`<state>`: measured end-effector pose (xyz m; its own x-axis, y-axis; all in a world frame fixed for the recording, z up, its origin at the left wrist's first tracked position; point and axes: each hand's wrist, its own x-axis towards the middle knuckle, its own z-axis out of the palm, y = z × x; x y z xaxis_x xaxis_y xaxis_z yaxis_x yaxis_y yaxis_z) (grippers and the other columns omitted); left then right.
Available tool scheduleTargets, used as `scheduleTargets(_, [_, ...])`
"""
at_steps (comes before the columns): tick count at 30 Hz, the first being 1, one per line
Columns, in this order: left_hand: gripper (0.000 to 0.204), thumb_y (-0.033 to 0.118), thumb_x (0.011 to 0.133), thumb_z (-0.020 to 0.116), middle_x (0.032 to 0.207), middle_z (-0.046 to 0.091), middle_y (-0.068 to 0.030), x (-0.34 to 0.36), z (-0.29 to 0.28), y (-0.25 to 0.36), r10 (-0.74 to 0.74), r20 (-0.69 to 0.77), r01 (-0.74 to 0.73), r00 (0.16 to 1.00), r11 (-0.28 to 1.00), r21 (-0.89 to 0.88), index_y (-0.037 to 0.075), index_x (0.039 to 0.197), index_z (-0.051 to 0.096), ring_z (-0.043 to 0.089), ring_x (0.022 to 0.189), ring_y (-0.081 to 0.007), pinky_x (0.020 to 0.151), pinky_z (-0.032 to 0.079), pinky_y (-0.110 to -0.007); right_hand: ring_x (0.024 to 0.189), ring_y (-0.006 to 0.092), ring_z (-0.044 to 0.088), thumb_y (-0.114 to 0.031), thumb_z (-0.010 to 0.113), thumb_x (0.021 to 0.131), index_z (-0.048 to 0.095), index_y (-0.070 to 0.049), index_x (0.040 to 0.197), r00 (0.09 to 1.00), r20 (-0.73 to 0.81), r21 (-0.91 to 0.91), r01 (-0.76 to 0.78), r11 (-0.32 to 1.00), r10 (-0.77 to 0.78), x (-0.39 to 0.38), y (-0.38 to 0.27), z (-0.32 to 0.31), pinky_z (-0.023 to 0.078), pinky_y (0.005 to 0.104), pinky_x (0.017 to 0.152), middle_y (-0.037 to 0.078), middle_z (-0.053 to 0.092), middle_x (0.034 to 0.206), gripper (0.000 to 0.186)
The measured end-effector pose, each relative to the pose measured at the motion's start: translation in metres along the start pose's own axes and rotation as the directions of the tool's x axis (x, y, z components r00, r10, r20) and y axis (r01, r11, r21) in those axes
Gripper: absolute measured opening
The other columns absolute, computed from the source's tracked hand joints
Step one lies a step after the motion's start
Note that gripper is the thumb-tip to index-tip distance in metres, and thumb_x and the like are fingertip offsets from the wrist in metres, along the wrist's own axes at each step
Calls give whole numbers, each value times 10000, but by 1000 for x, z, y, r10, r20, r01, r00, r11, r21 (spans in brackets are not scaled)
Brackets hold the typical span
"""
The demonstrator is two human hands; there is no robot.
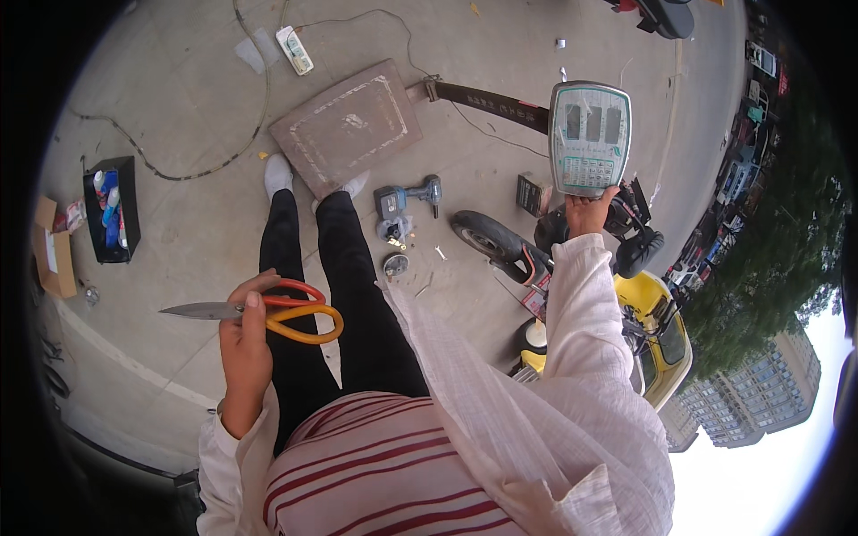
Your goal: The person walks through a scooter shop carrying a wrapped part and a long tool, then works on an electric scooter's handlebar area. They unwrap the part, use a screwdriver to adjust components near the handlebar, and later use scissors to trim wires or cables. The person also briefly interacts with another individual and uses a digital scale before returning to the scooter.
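My left hand [247,353] is closed around the middle of a pair of scissors [306,313] with one red and one yellow handle. The metal blades lie together and point left. With my arm stretched forward, my right hand [590,214] grips the lower edge of a scale's display head [590,134], thumb at its front corner and most fingers hidden behind. The head has dark screens and a keypad. A dark post [492,103] joins it to the scale's flat, worn brown platform [349,125], which lies on the ground by my feet.
A cordless power tool [409,195] and small metal parts lie on the concrete right of my legs. Motorcycles, one with a black wheel [483,237], stand further right. A power strip [293,51], a cable and a black bin [112,210] of bottles are to the left.
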<state>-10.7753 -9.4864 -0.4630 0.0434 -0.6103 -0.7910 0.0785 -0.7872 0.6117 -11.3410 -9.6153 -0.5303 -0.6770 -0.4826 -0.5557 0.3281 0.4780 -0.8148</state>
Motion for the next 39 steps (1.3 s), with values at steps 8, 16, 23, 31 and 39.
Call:
scheduleTargets(8, [360,256,1009,426,1201,596,-191,0,23,7,24,37,-21,999,997,-72,-28,1138,605,591,1070,-223,972,430,-335,1320,317,375,-677,514,859,329,-51,1408,999,-31,21,-24,999,25,6,-1,-15,291,486,1104,134,355,1437,853])
scheduleTargets(16, [365,261,1007,438,1192,597,-187,-11,21,25,34,45,-31,998,998,-62,-37,1139,603,580,1080,-223,990,413,-337,1344,323,345,-645,511,881,309,-3,1408,995,8,22,-96,995,95,-5,-13,-4,217,462,1141,147,354,1447,856])
scheduleTargets(23, [388,281,1010,441,1104,642,-150,-42,-10,80,140,58,-138,988,989,-47,-51,1136,597,591,1027,-200,969,419,-328,1352,352,346,-563,504,927,296,63,1420,996,-38,-108,-89,990,86,-87,-20,-11,285,433,1103,237,352,1443,824])
scheduleTargets(31, [433,326,1019,409,1059,636,-138,-86,-72,132,228,54,-226,972,973,-51,-49,1130,595,615,935,-173,865,477,-290,1161,284,519,-468,523,953,429,66,1337,974,129,-84,-176,981,186,-247,-27,-29,428,375,919,178,496,1315,664])
scheduleTargets(39, [547,425,1025,333,1141,613,-175,-116,-95,168,361,66,-355,930,930,-92,-49,1177,560,614,1039,-235,910,477,-319,1040,220,555,-439,536,956,491,31,1288,975,170,74,-160,984,146,-307,-26,-51,450,334,829,127,562,1222,577])
